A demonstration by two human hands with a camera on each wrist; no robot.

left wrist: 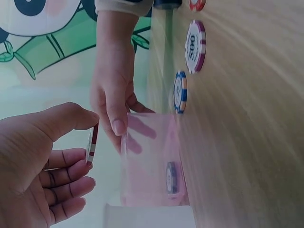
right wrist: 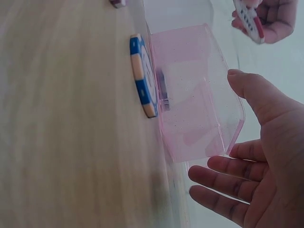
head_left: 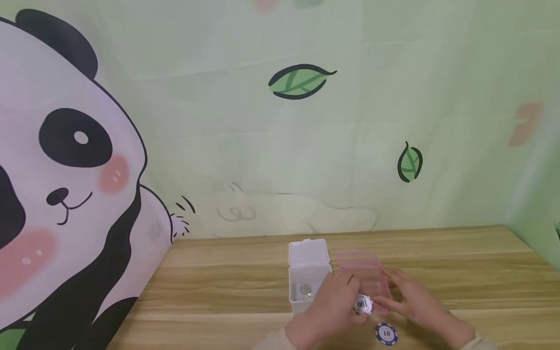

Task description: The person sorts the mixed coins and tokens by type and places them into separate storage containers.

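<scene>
Grip, left side: my left hand [head_left: 330, 301] is clamped on a round white-and-red plastic chip [head_left: 362, 304]; thumb and finger pinch it at the edge, and the other fingers are a little bent.
Number: on the face of this held chip I read 100, which in the head view stands upside down.
Place of it: it is in the air, near the front of a transparent pink plastic box [head_left: 367, 279], and apart from it.
Grip, right side: my right hand [head_left: 413, 296] holds this pink box at its right end, the thumb at one side and the fingers at the other, with a wide space between.
Inside the pink: one dark-edged round chip [left wrist: 171, 177] lies in the box; its number is too blurred for me.
To the left: an open white plastic box [head_left: 299, 307] stands just beside the pink one, its white lid [head_left: 308, 253] turned back; small round shiny pieces [head_left: 306, 289] lie inside.
On the wood: upon a brown wood-grain table [head_left: 218, 291], a round blue-and-white chip [head_left: 387, 334] marked 10 is near the pink box.
Farther along: a round purple-and-white chip [left wrist: 194, 46] marked 500, then a red chip [left wrist: 197, 4] cut by the border of the left wrist view.
Behind: pale green cloth [head_left: 227, 121], printed with a large black-and-white panda [head_left: 83, 170] and green leaves [head_left: 302, 82].
</scene>
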